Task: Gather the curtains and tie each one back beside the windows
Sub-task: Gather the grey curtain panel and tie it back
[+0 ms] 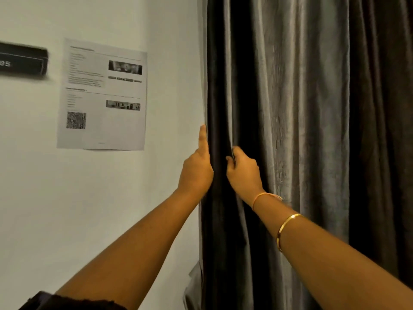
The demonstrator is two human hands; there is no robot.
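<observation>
curtain [290, 108] edge gripped by left hand [196, 173] and right hand [243, 173], paper notice [102, 95] beside.

The curtain [290, 108] fills the frame's right half, the wall [33, 198] its left. A printed sheet [102, 95] is on the wall at upper left, with a sign [22, 61] left of it. At centre, the left hand [196, 173] holds the curtain's edge and the right hand [243, 173] holds a fold just beside it.

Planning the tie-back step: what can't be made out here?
Head view:
Window and any tie-back: hidden behind the curtain.
Left hand: fingers mostly tucked behind the curtain edge; grip unclear.
Paper notice: text blurred, too small.
Dark wall sign: blurred, cut by the left edge.
Curtain top and hem: beyond the frame.
</observation>
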